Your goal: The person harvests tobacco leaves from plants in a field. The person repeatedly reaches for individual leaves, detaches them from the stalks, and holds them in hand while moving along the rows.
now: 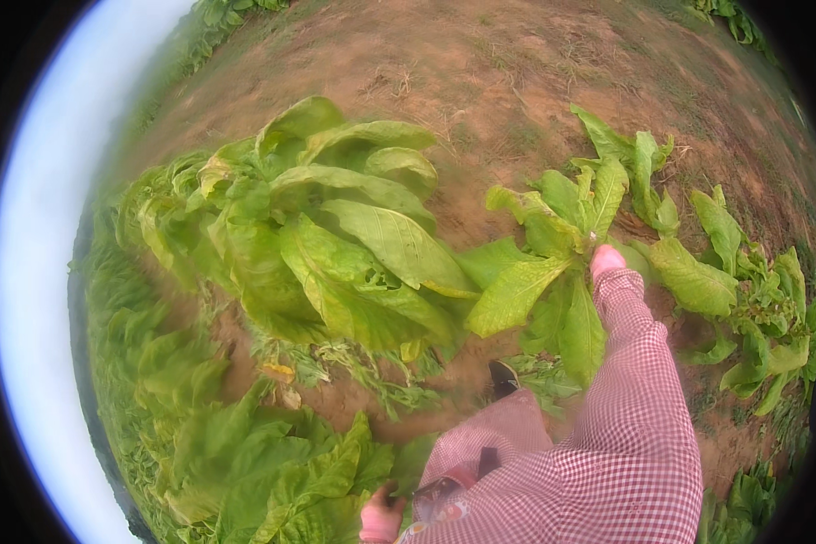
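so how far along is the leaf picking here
Done: a bundle of picked leaves sits against the left hand at the person's side. In hand: the right hand reaches into the middle plant. Left: the big leafy plant and the right plant look full.

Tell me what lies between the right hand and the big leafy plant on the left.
In the head view, long green leaves of the plant the right hand reaches into fill the stretch toward the big plant; behind them shows bare reddish soil.
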`<control>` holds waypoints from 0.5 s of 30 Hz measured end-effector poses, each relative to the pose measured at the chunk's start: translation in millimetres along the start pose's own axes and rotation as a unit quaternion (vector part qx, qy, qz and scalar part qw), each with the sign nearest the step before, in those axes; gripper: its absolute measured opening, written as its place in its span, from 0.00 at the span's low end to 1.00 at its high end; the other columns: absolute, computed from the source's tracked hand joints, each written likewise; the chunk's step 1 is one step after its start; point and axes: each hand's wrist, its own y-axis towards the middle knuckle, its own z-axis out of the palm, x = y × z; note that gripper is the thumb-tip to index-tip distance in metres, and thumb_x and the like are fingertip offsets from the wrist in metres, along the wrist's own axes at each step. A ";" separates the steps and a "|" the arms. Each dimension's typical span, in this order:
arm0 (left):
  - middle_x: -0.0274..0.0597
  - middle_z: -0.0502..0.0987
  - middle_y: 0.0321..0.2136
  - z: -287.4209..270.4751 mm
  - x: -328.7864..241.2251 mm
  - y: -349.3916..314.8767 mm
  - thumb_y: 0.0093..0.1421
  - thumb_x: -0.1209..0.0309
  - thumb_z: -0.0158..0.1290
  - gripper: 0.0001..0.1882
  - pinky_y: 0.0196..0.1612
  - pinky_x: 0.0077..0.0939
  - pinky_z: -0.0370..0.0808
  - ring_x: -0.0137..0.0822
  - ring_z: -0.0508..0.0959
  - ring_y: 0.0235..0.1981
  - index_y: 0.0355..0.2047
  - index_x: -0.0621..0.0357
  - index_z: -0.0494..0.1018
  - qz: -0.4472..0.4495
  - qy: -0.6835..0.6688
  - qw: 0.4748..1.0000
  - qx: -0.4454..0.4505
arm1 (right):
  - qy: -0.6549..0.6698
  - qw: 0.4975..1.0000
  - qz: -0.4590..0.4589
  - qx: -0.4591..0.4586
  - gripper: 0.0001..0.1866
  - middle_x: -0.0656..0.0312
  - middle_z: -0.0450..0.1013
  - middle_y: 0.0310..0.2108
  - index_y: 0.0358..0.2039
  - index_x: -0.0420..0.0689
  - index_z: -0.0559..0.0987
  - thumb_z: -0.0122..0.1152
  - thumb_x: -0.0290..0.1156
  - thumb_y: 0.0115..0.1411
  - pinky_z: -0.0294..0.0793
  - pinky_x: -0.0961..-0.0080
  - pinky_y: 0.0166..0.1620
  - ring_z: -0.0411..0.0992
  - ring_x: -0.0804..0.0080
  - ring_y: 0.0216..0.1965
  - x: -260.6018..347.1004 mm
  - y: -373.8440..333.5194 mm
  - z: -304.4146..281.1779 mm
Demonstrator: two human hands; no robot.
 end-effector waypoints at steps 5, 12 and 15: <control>0.46 0.78 0.31 -2.2 -8.5 -4.3 0.50 0.71 0.57 0.23 0.40 0.24 0.73 0.32 0.78 0.33 0.47 0.59 0.70 0.022 0.034 0.999 0.007 | -0.215 0.956 -0.186 -0.065 0.11 0.53 0.75 0.37 0.35 0.44 0.80 0.52 0.30 0.54 0.74 0.65 0.41 0.74 0.59 0.40 -22.7 -3.0 15.2; 0.48 0.78 0.30 4.6 0.9 -1.1 0.48 0.68 0.58 0.22 0.37 0.27 0.74 0.36 0.79 0.30 0.46 0.57 0.72 0.079 0.057 0.995 -0.013 | -0.275 0.920 -0.154 0.232 0.20 0.56 0.72 0.45 0.44 0.43 0.76 0.59 0.39 0.53 0.74 0.69 0.42 0.73 0.66 0.43 -39.2 -36.2 10.8; 0.49 0.78 0.30 12.5 11.0 1.3 0.48 0.68 0.58 0.22 0.38 0.28 0.74 0.37 0.79 0.31 0.46 0.57 0.72 0.083 0.059 0.995 0.004 | -0.129 0.956 -0.095 0.247 0.22 0.57 0.73 0.40 0.44 0.44 0.76 0.62 0.43 0.52 0.74 0.70 0.33 0.72 0.69 0.37 3.5 -130.7 -54.7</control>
